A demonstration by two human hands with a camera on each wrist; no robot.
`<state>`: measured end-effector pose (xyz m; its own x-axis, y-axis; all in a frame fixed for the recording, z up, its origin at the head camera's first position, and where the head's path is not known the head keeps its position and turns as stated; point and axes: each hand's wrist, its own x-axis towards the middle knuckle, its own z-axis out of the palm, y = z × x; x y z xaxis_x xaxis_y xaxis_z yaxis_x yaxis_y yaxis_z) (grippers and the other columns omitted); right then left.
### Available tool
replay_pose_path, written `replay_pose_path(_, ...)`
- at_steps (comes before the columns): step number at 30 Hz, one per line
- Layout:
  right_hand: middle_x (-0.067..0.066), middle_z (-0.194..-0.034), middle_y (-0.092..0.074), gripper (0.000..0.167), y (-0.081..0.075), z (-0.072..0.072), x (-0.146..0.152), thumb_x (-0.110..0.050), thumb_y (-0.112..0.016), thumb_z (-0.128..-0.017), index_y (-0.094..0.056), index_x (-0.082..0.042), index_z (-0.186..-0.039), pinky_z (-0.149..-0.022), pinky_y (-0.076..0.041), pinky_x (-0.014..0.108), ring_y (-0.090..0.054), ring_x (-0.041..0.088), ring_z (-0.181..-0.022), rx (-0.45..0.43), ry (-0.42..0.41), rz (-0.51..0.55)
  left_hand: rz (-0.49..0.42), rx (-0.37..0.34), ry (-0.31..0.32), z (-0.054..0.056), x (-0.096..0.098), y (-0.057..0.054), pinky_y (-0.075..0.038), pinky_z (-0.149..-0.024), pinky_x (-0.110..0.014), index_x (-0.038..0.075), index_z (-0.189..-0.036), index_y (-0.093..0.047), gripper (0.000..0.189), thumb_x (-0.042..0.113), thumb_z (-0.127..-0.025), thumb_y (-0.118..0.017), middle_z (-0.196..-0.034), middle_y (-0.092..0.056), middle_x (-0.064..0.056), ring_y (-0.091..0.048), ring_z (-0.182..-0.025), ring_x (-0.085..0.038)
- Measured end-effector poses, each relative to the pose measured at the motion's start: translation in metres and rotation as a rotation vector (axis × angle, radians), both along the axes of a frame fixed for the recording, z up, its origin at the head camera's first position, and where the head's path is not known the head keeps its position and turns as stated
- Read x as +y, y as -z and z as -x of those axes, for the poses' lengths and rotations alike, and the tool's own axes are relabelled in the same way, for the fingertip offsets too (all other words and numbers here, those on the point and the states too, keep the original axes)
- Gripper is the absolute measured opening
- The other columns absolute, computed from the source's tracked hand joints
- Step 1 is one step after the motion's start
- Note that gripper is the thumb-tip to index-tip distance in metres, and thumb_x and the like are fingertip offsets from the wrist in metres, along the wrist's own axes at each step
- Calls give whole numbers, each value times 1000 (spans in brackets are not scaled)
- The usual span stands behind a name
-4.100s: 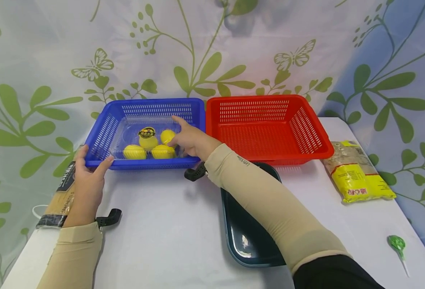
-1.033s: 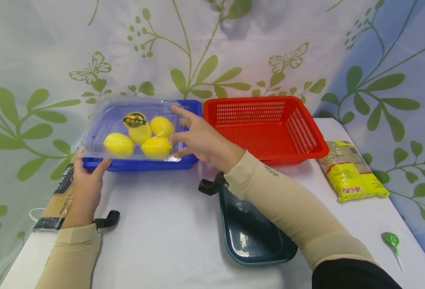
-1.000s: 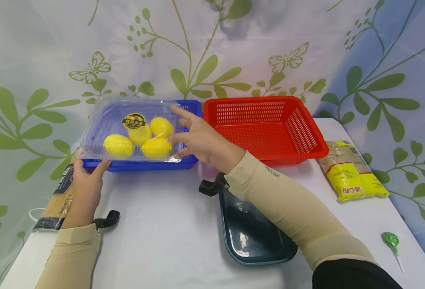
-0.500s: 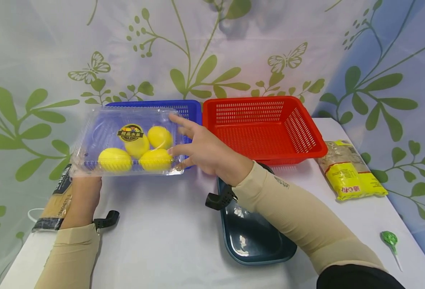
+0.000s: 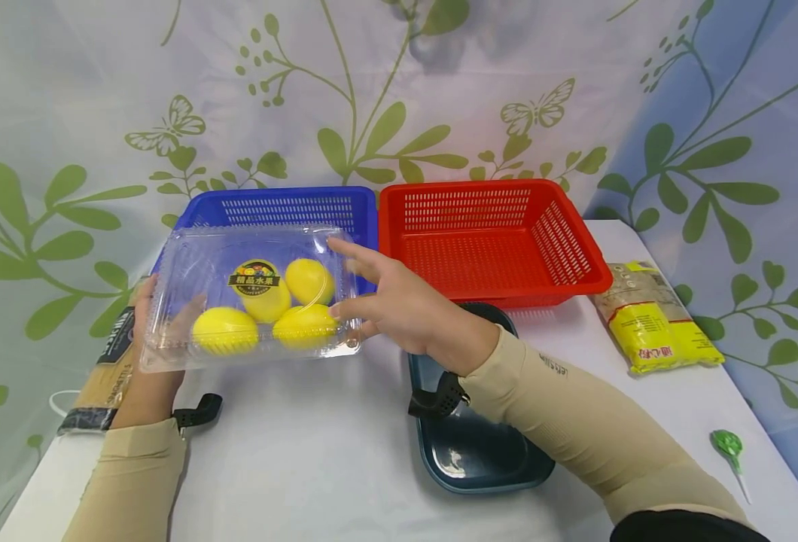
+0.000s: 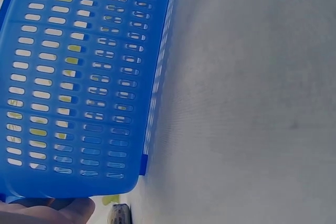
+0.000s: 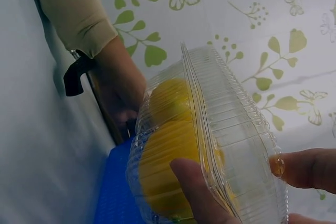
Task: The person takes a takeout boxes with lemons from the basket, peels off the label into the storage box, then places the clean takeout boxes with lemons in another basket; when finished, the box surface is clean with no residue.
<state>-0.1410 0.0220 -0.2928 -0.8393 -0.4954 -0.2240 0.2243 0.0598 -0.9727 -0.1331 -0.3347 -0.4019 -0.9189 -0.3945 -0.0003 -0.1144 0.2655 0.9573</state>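
Observation:
My right hand [image 5: 412,316] grips the right end of a clear plastic clamshell box [image 5: 192,260], which is raised and tilted over the front of the blue basket [image 5: 284,194]. Several yellow lemons [image 5: 225,330] lie inside, beneath a black round label on the lid. In the right wrist view, thumb and finger pinch the box [image 7: 236,114] from both sides. My left hand [image 5: 158,335] shows through the clear plastic, holding the basket's front left corner, thumb on the near side. The left wrist view has its fingertips at the corner of the slotted blue basket [image 6: 94,93].
A red basket [image 5: 494,290] stands right beside the blue one. In front of it, a dark green tray [image 5: 467,478] lies partly under my right forearm. To the right are a yellow-ended bag [image 5: 656,331] and a green lollipop [image 5: 728,444]; a spaghetti pack [image 5: 111,361] sits at left.
My right hand has lifted the lemon box out of the blue basket and brought it nearer and lower in view, now overlapping my left hand. The left hand has stayed at the basket's corner.

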Motion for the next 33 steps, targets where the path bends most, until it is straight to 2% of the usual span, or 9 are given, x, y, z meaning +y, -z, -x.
replay_pose_path(3, 8, -167, -27, 88, 4, -6, 5, 3, -78, -92, -46, -47, -157, -78, -63, 48, -59, 36, -126, 5, -12, -3, -207, 20, 10, -2, -3, 1, -22, -123, -49, 40, -168, -16, 97, 32, -95, -80, -173, -18, -2, -28, -151, -26)
replay_pose_path(4, 8, -167, -27, 88, 6, -8, 7, 3, -78, -92, -46, -47, -157, -78, -63, 48, -59, 36, -126, 14, -17, -8, -218, 21, 18, -3, -4, 3, -20, -123, -50, 41, -168, -13, 100, 32, -95, -80, -174, -13, -1, -25, -152, -26)
replay_pose_path(8, 8, -167, -27, 89, 11, -16, 14, 3, -79, -91, -46, -48, -157, -77, -62, 49, -59, 35, -126, 26, -36, -11, -153, 48, 51, -1, -11, 8, -16, -124, -50, 36, -169, -11, 99, 33, -97, -79, -174, -13, -5, -24, -153, -26)
replay_pose_path(14, -3, -170, -21, 90, 15, -31, 23, 4, -79, -90, -46, -46, -157, -77, -62, 51, -62, 33, -125, 23, -77, 13, 18, 0, 39, 0, -11, 6, -29, -121, -44, 32, -170, -8, 94, 44, -101, -70, -171, -22, -14, -32, -147, -27)
replay_pose_path(16, -2, -170, -21, 90, 17, -36, 26, 4, -78, -91, -45, -45, -158, -75, -62, 52, -65, 33, -120, 30, -90, 21, 6, -2, 34, 0, -12, 6, -34, -118, -36, 31, -170, -9, 94, 43, -101, -71, -169, -25, -17, -35, -145, -26)
replay_pose_path(21, 6, -169, -25, 90, 21, -47, 31, 3, -78, -91, -43, -43, -160, -75, -62, 52, -67, 33, -117, 21, -109, 19, -116, 18, 24, -1, -12, 5, -38, -112, -23, 31, -170, -12, 94, 31, -100, -74, -168, -26, -20, -37, -146, -24)
replay_pose_path(25, 6, -168, -26, 90, 28, -53, 36, 2, -78, -91, -42, -41, -161, -75, -62, 50, -67, 33, -117, 10, -134, 13, -116, -13, 7, -2, -8, 3, -39, -111, -24, 36, -170, -11, 95, 36, -99, -75, -169, -25, -17, -38, -144, -26)
replay_pose_path(28, 6, -166, -29, 90, 33, -57, 39, 3, -78, -92, -40, -39, -162, -75, -63, 50, -70, 34, -110, 14, -151, 23, -73, -40, -1, -3, -5, 2, -38, -113, -28, 38, -169, -8, 97, 44, -99, -73, -171, -21, -14, -36, -145, -26)
replay_pose_path(33, 7, -163, -33, 89, 40, -60, 44, 4, -77, -92, -40, -36, -163, -75, -63, 50, -70, 34, -111, 23, -147, 20, -60, 14, -17, -1, -4, 4, -30, -119, -29, 30, -170, -10, 94, 39, -101, -72, -171, -19, -14, -32, -150, -26)
